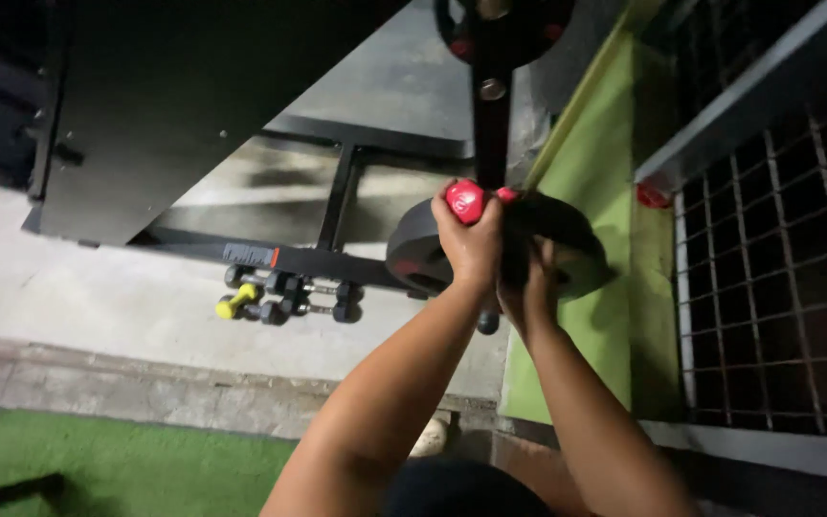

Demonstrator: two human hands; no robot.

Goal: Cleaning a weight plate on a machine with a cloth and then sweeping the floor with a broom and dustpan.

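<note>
My left hand point(469, 244) is closed around a small red dumbbell point(466, 200), its rounded end showing above my fingers. My right hand point(531, 287) sits just to the right and slightly lower, fingers curled against the same dumbbell, whose other red end point(507, 194) peeks out. Both hands are raised in front of a black vertical post point(491, 124) of a weight rack. Behind them hangs a dark round weight plate point(567, 239) and another grey plate point(418, 254).
Several small dumbbells, one yellow point(237, 302) and the others black point(313, 297), lie on the concrete floor by the rack's black base bar point(270, 257). A metal mesh fence point(777, 268) runs along the right. Green turf point(605, 172) lies beside it; a large dark panel point(174, 96) stands at left.
</note>
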